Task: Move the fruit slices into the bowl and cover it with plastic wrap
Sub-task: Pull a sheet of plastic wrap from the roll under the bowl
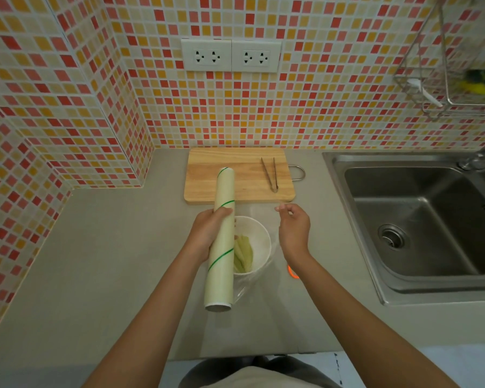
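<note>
One white bowl (259,239) stands on the grey counter (109,261), just in front of the one wooden cutting board (235,177). Pale green fruit slices (242,254) lie inside the bowl, too overlapped to count. The left hand (207,233) grips one roll of plastic wrap (221,239) over the bowl's left rim. The right hand (293,231), right of the bowl, pinches the edge of a clear film sheet (249,287) stretched over the bowl. One pair of metal tongs (270,175) lies on the board. Beyond it, two wall sockets (231,55); one steel sink (420,219) far right.
</note>
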A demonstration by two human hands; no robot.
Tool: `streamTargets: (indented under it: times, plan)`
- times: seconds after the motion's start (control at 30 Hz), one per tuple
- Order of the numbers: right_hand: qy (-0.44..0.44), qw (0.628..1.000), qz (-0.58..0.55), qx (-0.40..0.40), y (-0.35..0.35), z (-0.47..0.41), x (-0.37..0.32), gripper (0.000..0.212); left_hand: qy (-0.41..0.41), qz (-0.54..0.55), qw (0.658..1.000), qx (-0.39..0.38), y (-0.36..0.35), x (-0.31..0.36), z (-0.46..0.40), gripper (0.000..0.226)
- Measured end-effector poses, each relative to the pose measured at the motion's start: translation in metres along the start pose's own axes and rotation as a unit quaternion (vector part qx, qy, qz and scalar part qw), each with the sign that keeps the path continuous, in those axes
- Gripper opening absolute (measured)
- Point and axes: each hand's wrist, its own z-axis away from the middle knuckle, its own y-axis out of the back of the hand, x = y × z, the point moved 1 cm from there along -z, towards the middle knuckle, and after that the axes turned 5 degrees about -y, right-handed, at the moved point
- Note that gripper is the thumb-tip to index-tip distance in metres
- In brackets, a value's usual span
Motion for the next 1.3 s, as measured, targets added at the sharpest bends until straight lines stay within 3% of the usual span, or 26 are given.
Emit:
streamTargets:
  times: [0.17, 0.4, 0.57, 0.8, 0.93, 1.17, 1.3]
  plan:
    - [0.015, 0.999, 0.031, -0.004, 0.001, -0.004, 0.012, 0.020, 0.007, -0.043, 0.999, -0.025, 0.005, -0.008, 0.002, 0.041]
    - [0.016, 0.998, 0.057, 0.002, 0.003, -0.013, 0.022, 0.022, 0.015, -0.011, 1.000, -0.010, 0.016, -0.009, -0.004, 0.031]
    - [0.021, 0.997, 0.071, 0.005, 0.004, -0.020, 0.027, 0.021, -0.003, -0.045, 0.998, -0.041, 0.018, -0.009, -0.006, 0.047]
    - [0.020, 0.996, 0.083, 0.008, 0.011, -0.028, 0.034, 0.021, 0.022, 0.035, 0.999, -0.014, 0.025, -0.011, -0.007, 0.033]
    - [0.013, 0.996, 0.085, 0.004, 0.010, -0.029, 0.038, 0.019, -0.012, -0.043, 0.999, -0.002, 0.023, -0.015, -0.007, 0.038]
    - [0.011, 0.997, 0.072, 0.010, 0.013, -0.032, 0.041, 0.019, -0.024, -0.031, 0.999, 0.031, 0.040, -0.019, -0.015, 0.024]
    - [0.006, 0.998, 0.069, 0.010, 0.015, -0.032, 0.045, 0.019, -0.014, -0.036, 0.999, 0.000, 0.047, -0.020, -0.014, 0.042]
